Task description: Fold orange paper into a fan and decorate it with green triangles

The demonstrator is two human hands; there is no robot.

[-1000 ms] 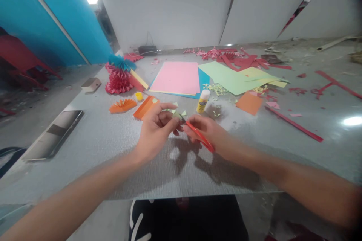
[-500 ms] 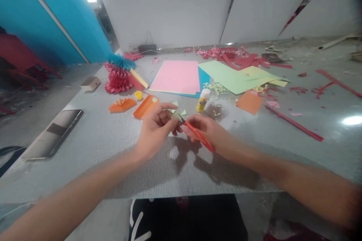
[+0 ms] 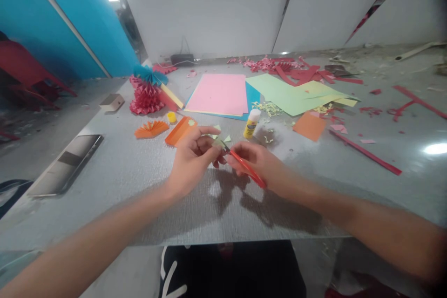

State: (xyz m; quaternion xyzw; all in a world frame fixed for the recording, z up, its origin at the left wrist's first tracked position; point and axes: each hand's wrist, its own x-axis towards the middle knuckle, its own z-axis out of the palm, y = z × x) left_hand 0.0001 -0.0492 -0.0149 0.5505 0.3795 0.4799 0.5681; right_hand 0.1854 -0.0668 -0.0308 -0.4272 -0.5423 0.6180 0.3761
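Observation:
Between the thumb and fingers of my left hand (image 3: 193, 158) is a small piece of light green paper (image 3: 217, 142). My right hand (image 3: 260, 163) grips red-handled scissors (image 3: 249, 168), whose blades point up and left and meet the paper. Whether the blades are parted I cannot tell. Just beyond my hands stands a yellow glue stick (image 3: 251, 125) with a white base, upright. To the left lies a folded orange paper (image 3: 180, 131) bearing a small green cutout (image 3: 191, 122). Green scraps (image 3: 227, 138) lie behind my fingers.
A phone (image 3: 66, 165) lies at the left, near an orange paper fan (image 3: 151, 129) and a yellow cap (image 3: 171, 118). Pink sheets (image 3: 220, 93) and green sheets (image 3: 275, 93) are farther back. Red paper strips (image 3: 366, 152) lie to the right. The table's front edge (image 3: 139, 245) is close to me.
Both hands stay almost in place, still holding the green paper and the scissors. The view has shifted very slightly; the objects on the table lie as before.

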